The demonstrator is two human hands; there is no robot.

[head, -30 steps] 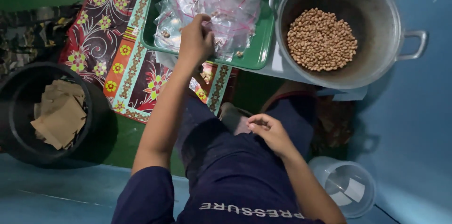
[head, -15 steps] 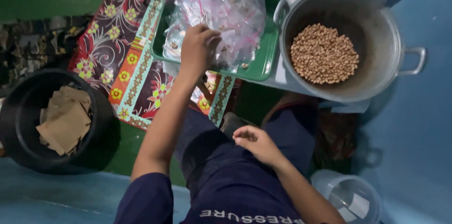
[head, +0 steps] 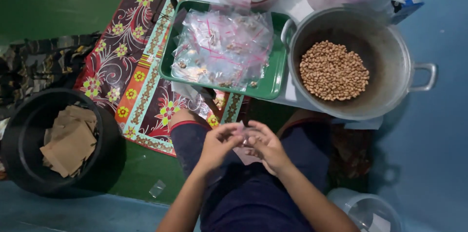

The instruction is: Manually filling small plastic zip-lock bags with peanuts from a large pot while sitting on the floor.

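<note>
I see left hand point(head: 219, 145) and right hand point(head: 264, 147) together, pinching small plastic bag point(head: 242, 153); flimsy, slippery, best gripped at top edge.

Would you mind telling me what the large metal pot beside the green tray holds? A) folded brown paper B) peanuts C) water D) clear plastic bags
B: the metal pot has a layer of tan peanuts on its bottom, while the plastic bags lie on the green tray.
</note>
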